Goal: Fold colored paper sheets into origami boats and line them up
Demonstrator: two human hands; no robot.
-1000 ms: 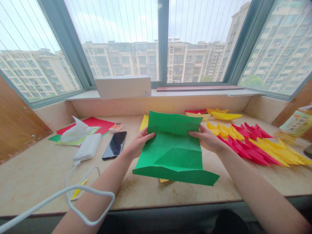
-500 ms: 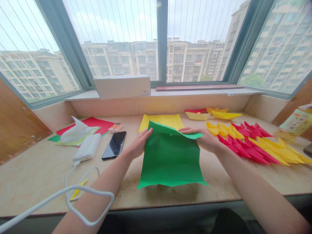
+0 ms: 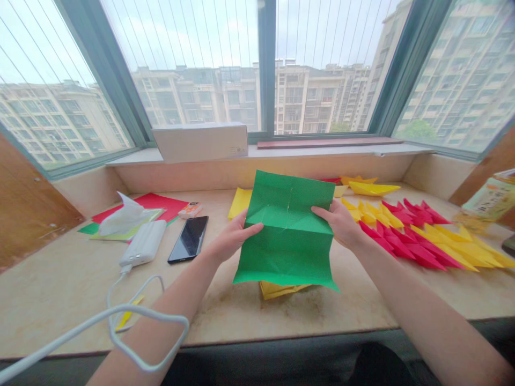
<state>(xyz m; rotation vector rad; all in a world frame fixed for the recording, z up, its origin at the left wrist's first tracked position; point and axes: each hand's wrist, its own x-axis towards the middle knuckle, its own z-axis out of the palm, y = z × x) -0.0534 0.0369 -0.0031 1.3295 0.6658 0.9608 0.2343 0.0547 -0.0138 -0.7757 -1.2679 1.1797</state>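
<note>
Left hand (image 3: 231, 236) and right hand (image 3: 341, 222) pinch the green sheet (image 3: 287, 254); what the labelled container (image 3: 490, 199) holds is unclear.

Home, seemingly flat: bay window (image 3: 267, 69), stone ledge (image 3: 229, 316), wood panels (image 3: 32, 209), tissue pack (image 3: 123, 219); apartment blocks (image 3: 197, 96) outside.

Left hand (image 3: 231, 237) and right hand (image 3: 341, 221) pinch — thumbs (image 3: 254, 231) inward.

The paper sheet (image 3: 287, 252) is showing green with pale crease lines. The paper boat (image 3: 373, 189) is showing yellow; the folded-paper pieces (image 3: 418, 248) are mixing crimson and yellow; the smartphone (image 3: 188, 239) is showing black, the countertop (image 3: 76, 289) mottled beige.
</note>
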